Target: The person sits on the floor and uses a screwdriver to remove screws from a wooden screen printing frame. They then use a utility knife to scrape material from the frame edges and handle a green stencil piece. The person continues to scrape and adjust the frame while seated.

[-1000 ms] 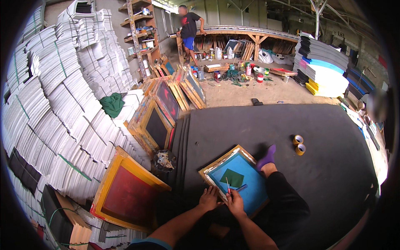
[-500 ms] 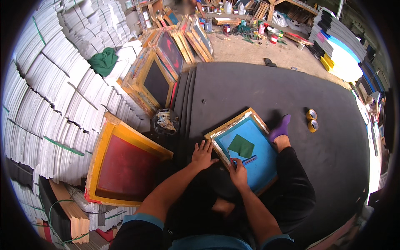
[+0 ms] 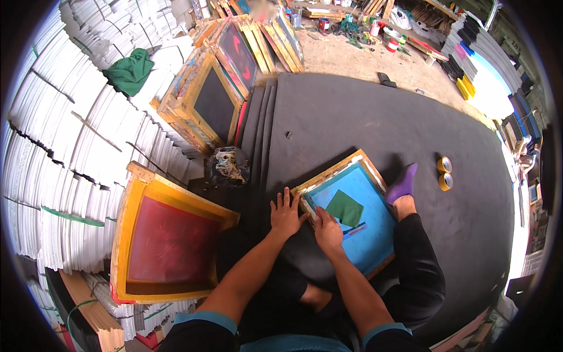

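A wooden screen-printing frame (image 3: 328, 170) with a blue mesh (image 3: 375, 214) lies tilted before me, its rails smeared with white. On the mesh rest a dark green square piece (image 3: 345, 207) and a slim blue tool (image 3: 355, 230), perhaps a cutter or pen. My left hand (image 3: 285, 215) has its fingers spread beside the frame's left corner, thumb reaching toward the rail. Closed, my right hand (image 3: 328, 232) bears on the inner edge of the left rail; whatever its fingers hold is hidden. My purple-socked foot (image 3: 402, 183) is against the frame's right side.
A yellow-edged frame with red mesh (image 3: 170, 240) leans at my left, before stacks of white sheets (image 3: 70, 146). More frames (image 3: 214, 108) stand beyond a black plastic bag (image 3: 229, 167). Two tape rolls (image 3: 446, 173) sit on the dark sheet stack (image 3: 463, 234); paint cans (image 3: 392, 44) are farther back.
My right hand has shifted up and left from beside the blue tool to the left rail. My left hand stays spread near the corner. The whole view has tilted slightly.
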The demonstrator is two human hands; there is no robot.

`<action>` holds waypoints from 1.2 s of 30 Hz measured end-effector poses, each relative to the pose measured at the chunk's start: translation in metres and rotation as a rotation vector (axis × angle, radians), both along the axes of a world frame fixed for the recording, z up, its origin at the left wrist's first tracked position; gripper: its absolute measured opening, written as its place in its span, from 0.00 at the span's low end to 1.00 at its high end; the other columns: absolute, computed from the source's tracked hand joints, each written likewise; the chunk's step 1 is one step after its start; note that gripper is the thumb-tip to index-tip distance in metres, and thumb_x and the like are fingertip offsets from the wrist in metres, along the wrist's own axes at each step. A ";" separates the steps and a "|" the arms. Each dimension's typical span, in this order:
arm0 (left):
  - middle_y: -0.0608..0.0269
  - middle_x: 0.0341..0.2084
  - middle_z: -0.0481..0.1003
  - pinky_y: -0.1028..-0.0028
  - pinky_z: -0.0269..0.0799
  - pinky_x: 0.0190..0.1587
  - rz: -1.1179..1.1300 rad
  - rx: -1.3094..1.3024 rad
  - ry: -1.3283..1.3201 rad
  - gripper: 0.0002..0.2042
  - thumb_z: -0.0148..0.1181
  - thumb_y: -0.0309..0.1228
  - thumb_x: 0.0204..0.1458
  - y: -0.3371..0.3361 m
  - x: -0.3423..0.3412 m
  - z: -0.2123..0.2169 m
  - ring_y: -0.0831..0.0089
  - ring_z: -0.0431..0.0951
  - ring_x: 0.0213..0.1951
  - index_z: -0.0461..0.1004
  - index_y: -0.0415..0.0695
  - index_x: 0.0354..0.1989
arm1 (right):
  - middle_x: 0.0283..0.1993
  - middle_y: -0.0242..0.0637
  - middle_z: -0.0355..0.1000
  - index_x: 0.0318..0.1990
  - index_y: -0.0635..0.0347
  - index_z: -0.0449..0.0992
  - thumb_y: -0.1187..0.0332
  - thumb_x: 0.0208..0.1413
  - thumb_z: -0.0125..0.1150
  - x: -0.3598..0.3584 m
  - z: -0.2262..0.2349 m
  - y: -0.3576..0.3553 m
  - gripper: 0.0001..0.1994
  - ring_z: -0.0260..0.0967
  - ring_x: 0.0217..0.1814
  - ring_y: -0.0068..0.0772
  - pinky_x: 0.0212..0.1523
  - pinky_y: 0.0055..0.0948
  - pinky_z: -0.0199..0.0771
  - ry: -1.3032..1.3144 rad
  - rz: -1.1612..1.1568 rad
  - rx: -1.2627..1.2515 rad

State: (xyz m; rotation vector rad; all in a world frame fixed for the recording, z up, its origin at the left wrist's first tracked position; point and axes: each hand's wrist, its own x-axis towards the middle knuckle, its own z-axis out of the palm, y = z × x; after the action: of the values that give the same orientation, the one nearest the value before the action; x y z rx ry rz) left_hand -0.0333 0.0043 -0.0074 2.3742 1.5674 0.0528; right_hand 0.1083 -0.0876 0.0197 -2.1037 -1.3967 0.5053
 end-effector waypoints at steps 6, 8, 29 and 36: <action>0.50 0.76 0.55 0.40 0.55 0.70 0.112 0.015 -0.073 0.37 0.54 0.59 0.62 0.012 0.001 0.002 0.45 0.60 0.73 0.58 0.56 0.76 | 0.44 0.51 0.80 0.59 0.46 0.78 0.65 0.66 0.58 -0.006 -0.002 0.015 0.16 0.79 0.42 0.62 0.44 0.55 0.79 -0.047 0.017 -0.054; 0.51 0.72 0.63 0.44 0.61 0.68 0.130 0.096 -0.142 0.32 0.57 0.54 0.63 0.018 0.000 -0.014 0.47 0.65 0.70 0.64 0.53 0.73 | 0.43 0.52 0.79 0.60 0.46 0.77 0.65 0.66 0.58 -0.009 0.000 0.020 0.16 0.79 0.41 0.63 0.43 0.57 0.79 -0.040 0.026 -0.039; 0.50 0.63 0.73 0.58 0.74 0.62 0.103 0.110 -0.414 0.22 0.62 0.32 0.61 0.024 0.005 -0.025 0.51 0.74 0.61 0.74 0.42 0.63 | 0.46 0.56 0.78 0.67 0.43 0.71 0.64 0.66 0.53 0.003 0.000 0.042 0.21 0.80 0.44 0.65 0.46 0.57 0.81 -0.133 0.083 -0.231; 0.50 0.64 0.72 0.58 0.73 0.63 0.147 0.054 -0.413 0.21 0.61 0.31 0.61 0.022 0.011 -0.021 0.51 0.73 0.62 0.74 0.40 0.63 | 0.46 0.56 0.77 0.68 0.45 0.69 0.68 0.62 0.54 -0.001 -0.004 0.046 0.25 0.80 0.44 0.65 0.45 0.59 0.81 -0.132 0.088 -0.268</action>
State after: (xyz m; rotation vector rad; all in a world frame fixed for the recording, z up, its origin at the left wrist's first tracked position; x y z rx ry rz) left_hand -0.0228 0.0262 -0.0287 2.1040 1.5420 0.5842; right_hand 0.1073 -0.0411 0.0158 -2.3304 -1.5764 0.6291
